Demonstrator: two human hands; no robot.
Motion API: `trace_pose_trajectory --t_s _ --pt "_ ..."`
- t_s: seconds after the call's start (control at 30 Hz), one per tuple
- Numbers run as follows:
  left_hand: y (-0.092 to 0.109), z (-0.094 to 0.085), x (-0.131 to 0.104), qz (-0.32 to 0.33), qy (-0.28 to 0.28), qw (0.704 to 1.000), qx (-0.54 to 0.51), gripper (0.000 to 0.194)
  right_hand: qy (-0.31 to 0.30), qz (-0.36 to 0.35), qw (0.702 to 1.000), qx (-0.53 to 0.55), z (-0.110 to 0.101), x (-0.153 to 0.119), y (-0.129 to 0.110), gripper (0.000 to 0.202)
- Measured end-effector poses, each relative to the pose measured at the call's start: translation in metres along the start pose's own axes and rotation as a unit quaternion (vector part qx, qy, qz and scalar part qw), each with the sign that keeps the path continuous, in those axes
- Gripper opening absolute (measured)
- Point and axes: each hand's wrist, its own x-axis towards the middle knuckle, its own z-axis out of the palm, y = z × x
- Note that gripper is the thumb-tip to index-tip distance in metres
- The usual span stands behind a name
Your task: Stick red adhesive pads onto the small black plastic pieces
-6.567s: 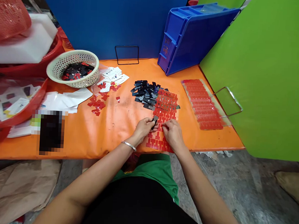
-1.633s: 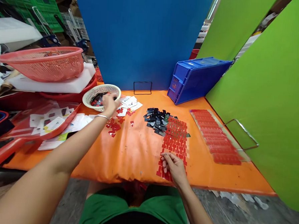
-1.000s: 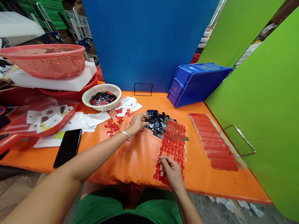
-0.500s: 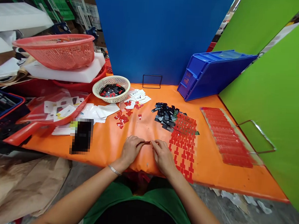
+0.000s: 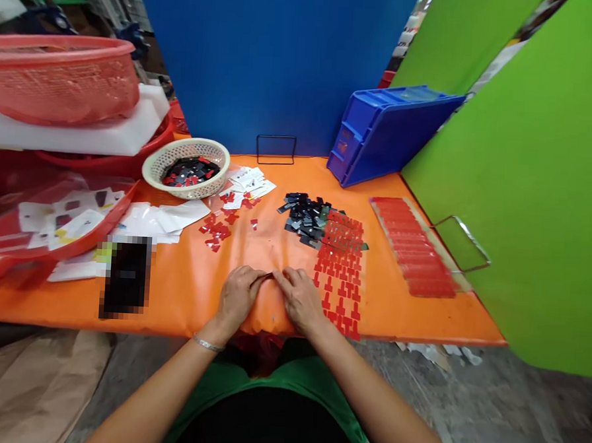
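My left hand [image 5: 237,296] pinches a small, thin dark piece [image 5: 268,275] just above the orange table, its fingers closed. From the other side my right hand [image 5: 302,302] has its fingertips closed at the piece's right end. Much of the piece is hidden by the fingers. Ahead and to the right lies a heap of flat black pieces [image 5: 300,223]. Beside my right hand, rows of red T-shaped stickers [image 5: 342,288] run towards the table's front edge. Loose red bits [image 5: 215,232] are scattered ahead and to the left.
A cream basket [image 5: 152,168] with black and red pieces stands at the back left, near white papers [image 5: 187,216]. Further left are a large red basket [image 5: 60,83] and a pixelated dark object [image 5: 127,275]. A blue bin [image 5: 394,134] and red strips [image 5: 414,247] lie right.
The view has swung to the right, so the table's things appear further left. Both hands stay together at the small dark piece, with little visible change in their grip.
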Motion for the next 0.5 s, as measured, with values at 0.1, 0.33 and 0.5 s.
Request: trace_pose_trajectory --t_s 0.1,0.33,0.5 --pt "0.001 -0.002 0.002 -0.009 -0.01 1.0 -0.023 0.019 0.036 0.017 0.998 0.049 -0.005 -0.003 -0.002 0.046" --pt "0.022 -0.01 0.004 -0.16 -0.01 0.964 -0.21 0.02 0.172 0.237 0.942 0.162 -0.046 -0.048 0.056 0.009" --pt "0.057 0.012 0.013 -0.224 -0.1 0.864 -0.439 0.027 0.123 0.28 0.947 0.101 -0.059 -0.071 0.104 0.007"
